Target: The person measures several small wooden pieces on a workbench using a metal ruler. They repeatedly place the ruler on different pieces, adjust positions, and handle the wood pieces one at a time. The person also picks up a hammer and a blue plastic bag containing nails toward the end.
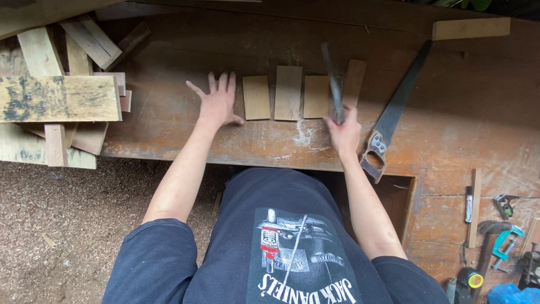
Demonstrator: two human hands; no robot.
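L hand (218,102) is laid flat on the brown wooden desk (169,121), fingers (212,82) spread open, w/ four short flat wooden boards (288,93) just right of them. Long dark metal rod (332,80) is gripped by R hand (344,133) fingers; dark-bladed handsaw (394,115) lies near, further right.

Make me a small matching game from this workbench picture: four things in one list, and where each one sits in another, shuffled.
Things:
1. left hand
2. right hand
3. handsaw
4. pile of offcuts

Places:
A. far left of the bench
B. flat on the bench, left of the four small boards
C. gripping a dark tool
D. lying slanted, right of the boards

Pairs: 1-B, 2-C, 3-D, 4-A
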